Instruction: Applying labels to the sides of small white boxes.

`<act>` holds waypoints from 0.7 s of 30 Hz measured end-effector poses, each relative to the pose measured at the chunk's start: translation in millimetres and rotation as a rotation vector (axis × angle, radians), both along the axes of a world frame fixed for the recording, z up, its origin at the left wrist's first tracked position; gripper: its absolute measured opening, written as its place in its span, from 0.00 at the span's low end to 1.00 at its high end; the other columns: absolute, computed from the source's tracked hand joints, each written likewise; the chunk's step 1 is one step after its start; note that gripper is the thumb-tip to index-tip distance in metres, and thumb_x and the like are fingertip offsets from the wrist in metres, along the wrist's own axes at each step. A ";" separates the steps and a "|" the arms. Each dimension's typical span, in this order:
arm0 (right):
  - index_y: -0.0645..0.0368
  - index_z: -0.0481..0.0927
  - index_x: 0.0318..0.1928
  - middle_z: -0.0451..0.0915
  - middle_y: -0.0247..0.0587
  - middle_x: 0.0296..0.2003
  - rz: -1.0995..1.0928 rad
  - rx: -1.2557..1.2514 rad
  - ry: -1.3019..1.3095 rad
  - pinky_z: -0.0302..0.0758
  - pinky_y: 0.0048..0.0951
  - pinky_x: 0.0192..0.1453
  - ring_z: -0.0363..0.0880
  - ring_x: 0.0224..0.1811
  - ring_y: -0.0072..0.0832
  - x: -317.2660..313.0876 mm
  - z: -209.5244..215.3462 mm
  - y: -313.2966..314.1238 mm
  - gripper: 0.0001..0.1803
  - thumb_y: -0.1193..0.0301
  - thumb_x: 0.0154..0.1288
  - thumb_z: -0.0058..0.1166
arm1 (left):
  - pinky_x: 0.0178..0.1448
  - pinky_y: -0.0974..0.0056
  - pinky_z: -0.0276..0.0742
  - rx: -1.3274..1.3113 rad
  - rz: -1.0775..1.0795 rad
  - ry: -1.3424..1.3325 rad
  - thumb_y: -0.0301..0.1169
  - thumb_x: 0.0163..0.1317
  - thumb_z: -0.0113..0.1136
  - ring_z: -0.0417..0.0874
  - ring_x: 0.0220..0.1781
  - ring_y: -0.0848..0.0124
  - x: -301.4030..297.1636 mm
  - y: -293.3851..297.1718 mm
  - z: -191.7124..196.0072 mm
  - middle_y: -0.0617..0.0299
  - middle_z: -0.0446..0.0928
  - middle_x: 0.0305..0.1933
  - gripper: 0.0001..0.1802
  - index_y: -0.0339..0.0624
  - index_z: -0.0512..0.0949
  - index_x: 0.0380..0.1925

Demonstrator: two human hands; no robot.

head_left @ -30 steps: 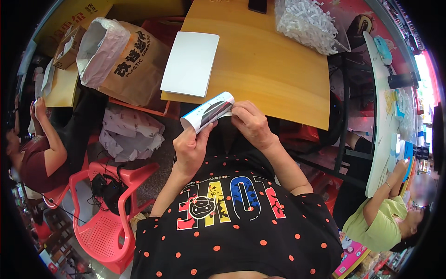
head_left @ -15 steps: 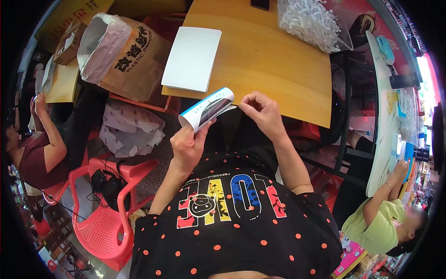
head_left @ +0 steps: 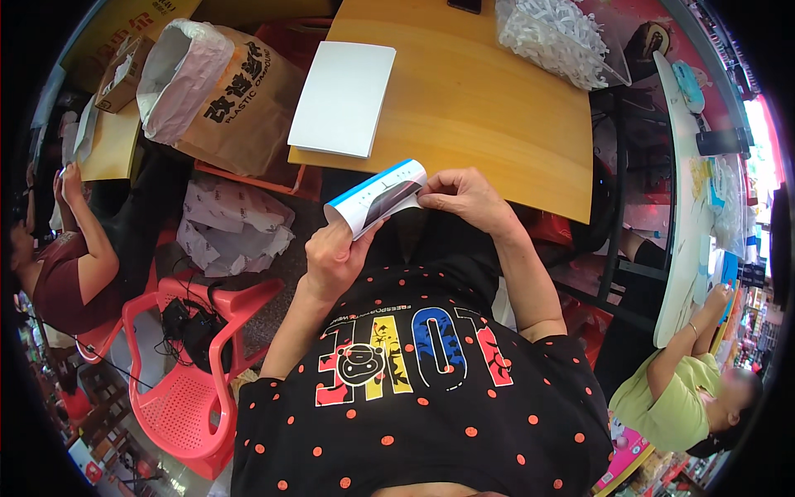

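Observation:
My left hand (head_left: 335, 255) is closed round the lower left part of a curled printed booklet (head_left: 377, 195), white with a blue strip and a dark picture. My left fingers are partly hidden behind it. Thumb and fingers of my right hand (head_left: 468, 199) pinch the booklet's right end, where a white inner page shows. Both hands are over my lap, just off the near edge of the wooden table (head_left: 497, 124). On the table's left side lies a stack of plain white sheets (head_left: 343, 99).
A clear bin of white paper strips (head_left: 553, 41) stands at the table's far right, near a dark phone (head_left: 464, 5). Left are a brown paper sack (head_left: 240, 108), a crumpled white bag (head_left: 232, 228) and a red chair (head_left: 178, 406) with black cables. People sit at both sides.
My right hand has come down onto the booklet's right end and now pinches it. The booklet has shifted slightly right, held in my left hand throughout.

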State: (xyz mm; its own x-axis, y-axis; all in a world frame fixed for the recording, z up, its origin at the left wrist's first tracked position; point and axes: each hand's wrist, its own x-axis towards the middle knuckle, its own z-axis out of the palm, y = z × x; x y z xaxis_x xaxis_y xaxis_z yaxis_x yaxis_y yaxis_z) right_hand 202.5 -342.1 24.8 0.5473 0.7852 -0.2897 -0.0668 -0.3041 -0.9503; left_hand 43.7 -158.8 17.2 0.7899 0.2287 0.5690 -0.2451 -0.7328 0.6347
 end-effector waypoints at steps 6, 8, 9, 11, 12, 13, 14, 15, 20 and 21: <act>0.67 0.80 0.36 0.80 0.38 0.28 0.024 -0.100 -0.115 0.72 0.25 0.40 0.74 0.32 0.20 -5.4 0.9 5.7 0.13 0.67 0.63 0.55 | 0.37 0.66 0.80 -0.016 -0.021 0.074 0.20 0.56 0.65 0.87 0.34 0.63 -2.9 -0.5 2.8 0.52 0.84 0.35 0.12 0.31 0.80 0.41; 0.67 0.80 0.36 0.78 0.37 0.28 0.018 -0.107 -0.124 0.71 0.25 0.40 0.73 0.32 0.19 -7.0 2.1 6.4 0.12 0.67 0.63 0.54 | 0.35 0.65 0.79 0.008 -0.017 0.061 0.20 0.55 0.66 0.87 0.33 0.61 -3.3 -0.2 2.2 0.51 0.84 0.34 0.12 0.31 0.81 0.41; 0.67 0.79 0.36 0.78 0.36 0.27 0.013 -0.108 -0.121 0.71 0.24 0.40 0.72 0.32 0.19 -7.5 2.1 6.0 0.12 0.68 0.63 0.53 | 0.35 0.65 0.79 0.019 -0.015 0.053 0.20 0.54 0.66 0.86 0.32 0.61 -3.3 0.0 1.9 0.51 0.84 0.33 0.12 0.31 0.81 0.40; 0.66 0.78 0.34 0.74 0.31 0.26 0.005 -0.080 -0.111 0.68 0.22 0.37 0.69 0.30 0.16 -8.8 2.9 4.1 0.11 0.69 0.64 0.53 | 0.30 0.64 0.78 0.053 -0.023 -0.005 0.22 0.52 0.68 0.84 0.27 0.60 -1.8 1.1 1.0 0.52 0.82 0.29 0.12 0.33 0.80 0.38; 0.66 0.78 0.33 0.72 0.27 0.25 0.002 -0.052 -0.104 0.65 0.20 0.34 0.66 0.29 0.14 -10.0 3.8 2.0 0.10 0.70 0.65 0.52 | 0.28 0.63 0.77 0.070 -0.026 -0.034 0.22 0.50 0.69 0.83 0.24 0.60 -1.5 1.5 0.8 0.53 0.81 0.26 0.12 0.33 0.80 0.36; 0.65 0.77 0.32 0.69 0.23 0.24 -0.001 -0.023 -0.097 0.62 0.18 0.31 0.63 0.27 0.12 -11.6 4.9 -0.1 0.09 0.71 0.66 0.52 | 0.28 0.63 0.77 0.075 -0.024 -0.034 0.22 0.50 0.69 0.83 0.24 0.60 -2.1 1.4 0.9 0.53 0.80 0.26 0.12 0.33 0.80 0.36; 0.64 0.76 0.32 0.69 0.22 0.24 -0.007 -0.013 -0.073 0.62 0.17 0.31 0.62 0.27 0.11 -13.9 7.7 -1.8 0.08 0.72 0.66 0.52 | 0.28 0.63 0.77 0.080 -0.023 -0.034 0.22 0.50 0.69 0.83 0.24 0.60 -2.9 1.1 0.8 0.54 0.80 0.25 0.12 0.33 0.80 0.36; 0.64 0.76 0.32 0.68 0.22 0.25 -0.012 -0.002 -0.050 0.61 0.17 0.31 0.62 0.27 0.11 -16.7 12.9 -3.4 0.07 0.73 0.66 0.52 | 0.28 0.63 0.77 0.085 -0.021 -0.034 0.22 0.50 0.69 0.82 0.23 0.60 -3.4 0.7 0.5 0.54 0.79 0.24 0.12 0.33 0.80 0.36; 0.62 0.76 0.33 0.69 0.21 0.27 -0.070 0.030 0.005 0.60 0.15 0.30 0.61 0.28 0.09 -29.3 32.7 -15.6 0.03 0.76 0.64 0.53 | 0.31 0.64 0.78 0.063 -0.048 0.008 0.21 0.52 0.68 0.84 0.28 0.60 -4.0 -2.9 -3.4 0.53 0.82 0.30 0.13 0.33 0.80 0.39; 0.62 0.76 0.33 0.70 0.21 0.27 -0.089 0.047 0.019 0.60 0.15 0.30 0.61 0.27 0.09 -30.4 34.0 -18.2 0.02 0.77 0.63 0.54 | 0.33 0.65 0.79 0.054 -0.060 0.038 0.21 0.53 0.67 0.86 0.30 0.60 -3.8 -3.4 -4.1 0.52 0.83 0.33 0.13 0.33 0.81 0.40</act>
State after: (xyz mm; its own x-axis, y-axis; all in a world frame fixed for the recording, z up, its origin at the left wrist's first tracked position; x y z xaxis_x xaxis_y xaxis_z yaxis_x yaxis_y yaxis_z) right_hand 172.1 -360.3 58.8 0.6101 0.7469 -0.2643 -0.1095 -0.2509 -0.9618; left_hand 40.0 -162.2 13.1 0.8226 0.1503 0.5484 -0.2658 -0.7510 0.6045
